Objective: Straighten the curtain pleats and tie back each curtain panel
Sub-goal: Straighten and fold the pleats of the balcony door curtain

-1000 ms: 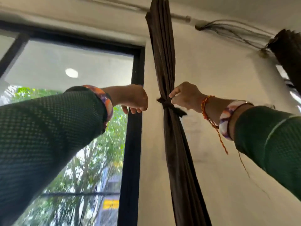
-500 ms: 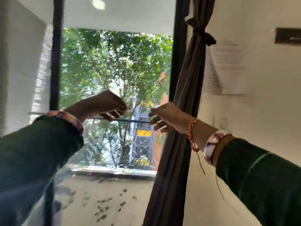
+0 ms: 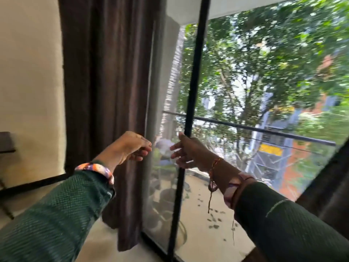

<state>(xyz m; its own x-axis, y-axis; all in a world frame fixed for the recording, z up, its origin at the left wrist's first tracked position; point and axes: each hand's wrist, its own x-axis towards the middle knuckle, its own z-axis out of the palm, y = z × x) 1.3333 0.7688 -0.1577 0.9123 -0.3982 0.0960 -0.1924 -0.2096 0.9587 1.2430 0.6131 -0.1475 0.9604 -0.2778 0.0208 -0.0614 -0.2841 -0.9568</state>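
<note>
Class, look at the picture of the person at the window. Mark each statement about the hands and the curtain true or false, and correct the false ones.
1. The brown curtain hangs loose, with no tie around it. True.
2. The left hand holds a pair of scissors. False: it holds no tool.
3. The right hand is in front of the black window bar. True.
4. Both sleeves are red. False: they are dark green.
</note>
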